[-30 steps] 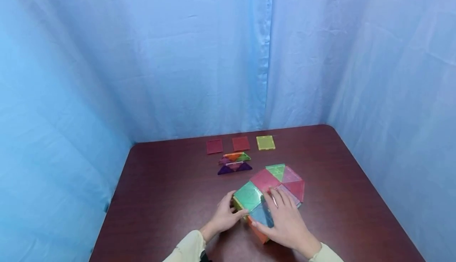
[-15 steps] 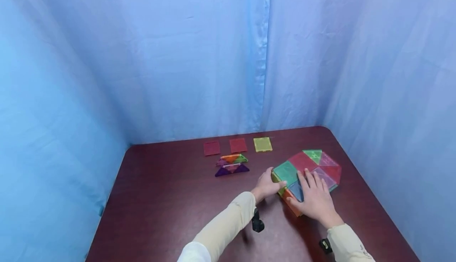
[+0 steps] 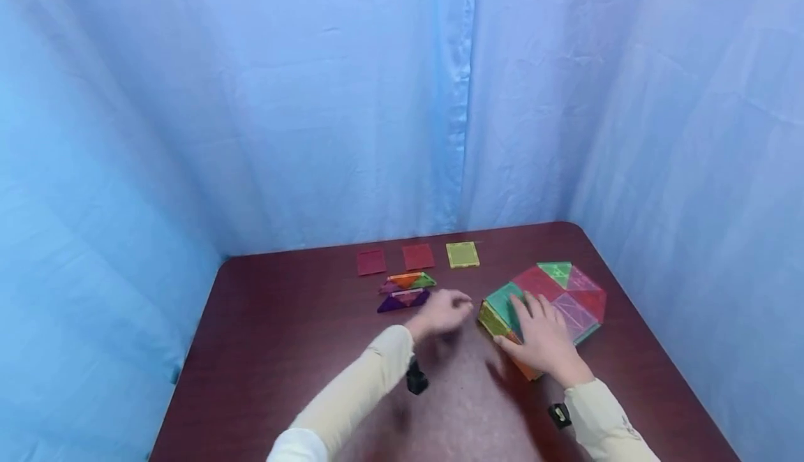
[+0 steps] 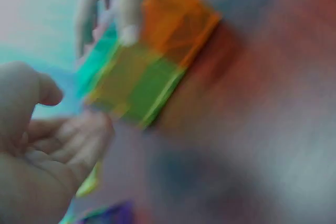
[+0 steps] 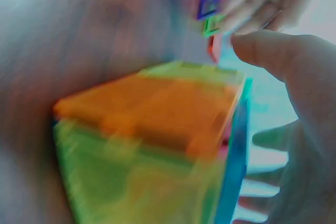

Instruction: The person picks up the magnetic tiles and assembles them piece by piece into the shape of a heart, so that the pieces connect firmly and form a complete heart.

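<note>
A low block built from translucent magnetic tiles (image 3: 534,284) stands at the table's right side, with green, red and purple tiles on top. Its orange wall (image 5: 152,106) and yellow-green wall face the right wrist camera. My right hand (image 3: 545,333) rests on top with fingers spread, thumb at the near edge. Left of the block, apart from it, my left hand (image 3: 442,310) hangs over the table with loosely bent fingers and nothing in them. Just beyond that hand lies a purple-and-pink row of triangle tiles (image 3: 394,302), partly covered by it. Behind it is an orange, green and purple row (image 3: 405,280).
Three square tiles lie along the back: magenta (image 3: 371,262), red (image 3: 417,257) and yellow (image 3: 462,254). Blue curtains (image 3: 345,113) hang around the dark table (image 3: 276,350). The block is near the table's right edge.
The tile block, held by both hands, has moved right and away from the body. Since then my left hand has let go and moved left; my right hand stays on top.
</note>
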Motion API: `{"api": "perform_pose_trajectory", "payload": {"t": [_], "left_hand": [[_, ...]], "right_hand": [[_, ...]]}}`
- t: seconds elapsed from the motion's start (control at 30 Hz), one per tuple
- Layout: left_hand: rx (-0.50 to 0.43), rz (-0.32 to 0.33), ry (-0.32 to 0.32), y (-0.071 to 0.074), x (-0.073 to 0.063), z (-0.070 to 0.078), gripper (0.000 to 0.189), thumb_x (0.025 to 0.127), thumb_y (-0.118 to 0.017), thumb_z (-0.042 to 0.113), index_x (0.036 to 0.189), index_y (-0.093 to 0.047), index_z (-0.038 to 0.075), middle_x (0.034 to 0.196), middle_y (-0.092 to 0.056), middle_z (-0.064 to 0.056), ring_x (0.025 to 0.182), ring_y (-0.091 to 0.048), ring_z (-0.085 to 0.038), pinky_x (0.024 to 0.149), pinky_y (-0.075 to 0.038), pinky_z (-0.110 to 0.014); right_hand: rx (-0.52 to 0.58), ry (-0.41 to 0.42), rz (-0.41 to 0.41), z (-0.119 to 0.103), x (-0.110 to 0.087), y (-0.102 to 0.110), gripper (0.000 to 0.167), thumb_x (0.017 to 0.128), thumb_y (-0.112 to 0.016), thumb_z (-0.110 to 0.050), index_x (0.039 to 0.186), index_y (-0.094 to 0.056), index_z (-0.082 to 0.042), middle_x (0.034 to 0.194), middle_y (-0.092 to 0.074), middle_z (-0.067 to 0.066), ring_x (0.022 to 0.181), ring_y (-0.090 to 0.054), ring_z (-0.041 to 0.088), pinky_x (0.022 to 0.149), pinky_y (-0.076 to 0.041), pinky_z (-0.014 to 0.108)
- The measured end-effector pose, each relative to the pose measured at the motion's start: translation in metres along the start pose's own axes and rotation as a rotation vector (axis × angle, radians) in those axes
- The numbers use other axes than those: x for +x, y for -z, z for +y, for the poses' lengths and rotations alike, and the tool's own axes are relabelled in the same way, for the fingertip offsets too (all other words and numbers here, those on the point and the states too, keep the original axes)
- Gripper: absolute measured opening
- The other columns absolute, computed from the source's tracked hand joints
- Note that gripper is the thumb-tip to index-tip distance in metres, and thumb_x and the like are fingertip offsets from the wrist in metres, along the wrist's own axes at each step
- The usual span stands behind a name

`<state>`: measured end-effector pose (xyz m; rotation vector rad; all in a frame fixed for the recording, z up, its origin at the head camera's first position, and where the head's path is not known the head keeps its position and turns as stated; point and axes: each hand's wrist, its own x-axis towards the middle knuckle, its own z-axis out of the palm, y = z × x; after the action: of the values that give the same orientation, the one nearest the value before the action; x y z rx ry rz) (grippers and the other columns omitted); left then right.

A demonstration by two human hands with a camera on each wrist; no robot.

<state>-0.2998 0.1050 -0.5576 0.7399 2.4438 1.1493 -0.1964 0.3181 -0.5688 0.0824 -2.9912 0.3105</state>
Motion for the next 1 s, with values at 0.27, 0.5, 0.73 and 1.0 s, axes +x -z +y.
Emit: {"api": "perform_pose_trajectory", "payload": {"t": [0.27,0.5,0.73,1.0], "left_hand": [[0.203,0.373,0.068,0.111,0.008,-0.056,0.027,0.095,-0.054,0.01,0.115,-0.071,0.006,0.111,-0.069,-0.011,0.093,-0.066,-0.024,0.085,-0.056,-0.039],[0.575,0.11,0.303,0.132,0.002,-0.121,0.047,0.102,-0.055,0.014,0.148,-0.051,0.007,0.157,-0.04,-0.02,0.144,-0.039,-0.039,0.111,-0.043,-0.054],[0.675,-0.055,0.342,0.107,-0.011,-0.141,0.054,0.107,-0.051,0.019,0.159,-0.036,0.013,0.168,-0.026,-0.009,0.155,-0.022,-0.036,0.116,-0.037,-0.055],[0.828,-0.015,0.283,0.105,-0.008,-0.138,0.046,0.103,-0.06,0.025,0.146,-0.056,0.011,0.156,-0.045,-0.012,0.145,-0.041,-0.034,0.109,-0.046,-0.051]], "right_hand": [[0.066,0.281,0.183,-0.062,0.056,-0.005,0.052,0.086,-0.079,-0.028,0.131,-0.065,-0.005,0.125,-0.065,0.019,0.108,-0.064,0.038,0.091,-0.053,0.054],[0.094,0.333,0.068,-0.102,0.079,-0.033,0.04,0.09,-0.077,-0.021,0.127,-0.067,-0.009,0.124,-0.063,0.009,0.08,-0.071,0.024,0.065,-0.058,0.043],[0.102,0.317,0.034,-0.112,0.074,-0.06,0.04,0.093,-0.074,-0.017,0.131,-0.064,-0.011,0.125,-0.062,0.007,0.084,-0.071,0.025,0.065,-0.058,0.042],[0.155,0.333,0.136,-0.11,0.076,-0.078,0.015,0.095,-0.071,-0.013,0.111,-0.069,-0.012,0.105,-0.065,0.003,0.083,-0.069,0.022,0.066,-0.058,0.04]]}}
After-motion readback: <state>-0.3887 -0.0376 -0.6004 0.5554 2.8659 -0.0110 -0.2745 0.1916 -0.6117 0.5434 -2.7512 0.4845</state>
